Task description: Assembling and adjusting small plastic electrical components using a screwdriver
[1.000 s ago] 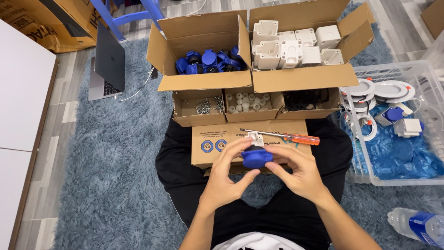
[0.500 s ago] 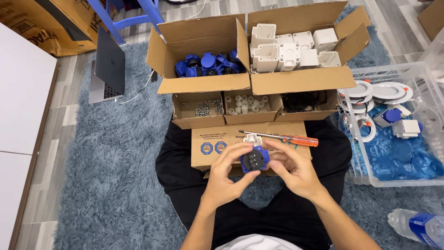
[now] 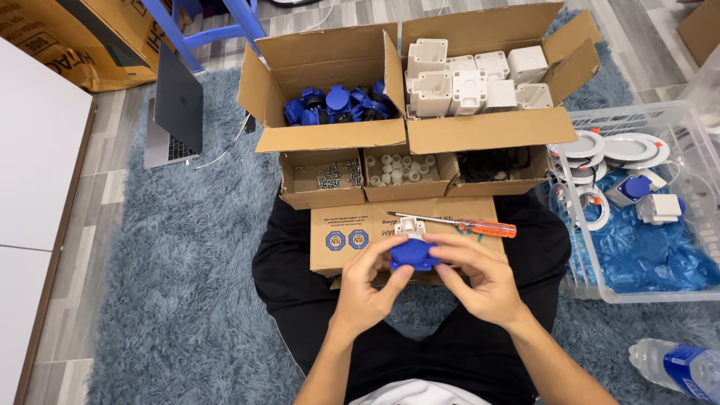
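Both hands hold one small blue plastic part [image 3: 411, 255] over my lap. My left hand [image 3: 367, 281] grips it from the left and below; my right hand [image 3: 480, 274] pinches it from the right. A small white piece [image 3: 409, 226] lies just beyond it on a flat cardboard box [image 3: 352, 232], beside an orange-handled screwdriver [image 3: 469, 225]. Behind stand an open box of blue parts [image 3: 334, 105] and an open box of white housings [image 3: 472, 79].
Three small open boxes hold screws [image 3: 337, 174], white rings [image 3: 401, 168] and black pieces [image 3: 495, 161]. A clear bin [image 3: 705, 187] with round white lamps and blue wrap stands right. A laptop [image 3: 176, 112] sits far left, a water bottle [image 3: 679, 364] lower right.
The blue part has been turned in my hands: its dark round face showed half a second ago, and now its plain blue side faces up. Hands stay in place.
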